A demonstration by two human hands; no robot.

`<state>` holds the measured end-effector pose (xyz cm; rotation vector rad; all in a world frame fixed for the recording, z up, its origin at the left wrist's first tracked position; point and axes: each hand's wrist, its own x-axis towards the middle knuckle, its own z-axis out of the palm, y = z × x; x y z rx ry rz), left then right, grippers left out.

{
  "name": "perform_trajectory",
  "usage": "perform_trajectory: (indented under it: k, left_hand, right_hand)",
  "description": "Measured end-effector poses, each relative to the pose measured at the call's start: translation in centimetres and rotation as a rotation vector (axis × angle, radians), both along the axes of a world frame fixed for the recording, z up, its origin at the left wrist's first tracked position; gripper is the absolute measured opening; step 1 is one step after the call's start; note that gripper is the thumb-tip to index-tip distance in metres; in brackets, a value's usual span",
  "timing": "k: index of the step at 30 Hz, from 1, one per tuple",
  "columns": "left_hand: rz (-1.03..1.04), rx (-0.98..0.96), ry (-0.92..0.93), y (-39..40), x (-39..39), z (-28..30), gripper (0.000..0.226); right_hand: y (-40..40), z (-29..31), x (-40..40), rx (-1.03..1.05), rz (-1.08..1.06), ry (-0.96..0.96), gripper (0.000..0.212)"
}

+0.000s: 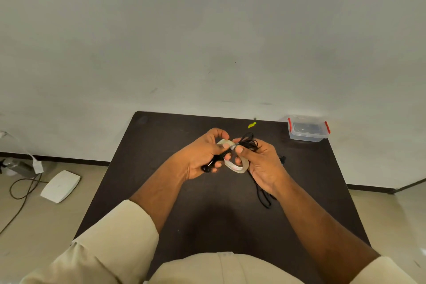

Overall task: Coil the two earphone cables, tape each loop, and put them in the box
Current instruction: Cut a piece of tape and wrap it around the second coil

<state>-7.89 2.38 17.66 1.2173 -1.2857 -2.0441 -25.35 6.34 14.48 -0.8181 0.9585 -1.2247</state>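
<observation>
Both hands work above the middle of the dark table [175,203]. My left hand [200,157] grips one end of a coiled black earphone cable [249,142], with the earbuds [205,169] sticking out below its fingers. My right hand [262,166] pinches the coil at its taped middle, where a clear tape roll [239,167] hangs close between the hands. A second black earphone cable [265,198] lies loose on the table under my right wrist. The clear plastic box [307,130] with red clips stands at the far right corner.
A small yellow scrap [252,125] lies near the table's far edge. A white wall rises right behind the table. On the floor to the left are a white flat device [60,185] and a dark cord [20,191].
</observation>
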Motion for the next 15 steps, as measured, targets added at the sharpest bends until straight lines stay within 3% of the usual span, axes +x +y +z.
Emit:
perform_trajectory:
  k: [3,6,10,12,15]
  left_hand:
    - [0.043,-0.259,-0.229,0.5,-0.8,-0.1,0.015]
    - [0.036,-0.680,-0.389,1.1,-1.4,-0.8,0.022]
    - [0.030,-1.193,-0.776,0.9,-1.0,-1.1,0.023]
    - [0.003,-1.301,-0.897,0.9,-1.1,-1.1,0.027]
    - [0.055,-1.249,-0.922,1.0,-1.3,-0.9,0.024]
  right_hand:
    - [0.1,0.1,0.1,-0.016,-0.075,0.110,0.019]
    - [0.3,0.0,0.6,0.004,-0.159,0.158,0.033]
    - [0.3,0.4,1.3,-0.027,-0.209,0.266,0.023]
    - [0.2,0.5,1.3,-0.034,-0.228,0.301,0.011]
    - [0.5,0.5,1.3,-0.056,-0.179,0.280,0.006]
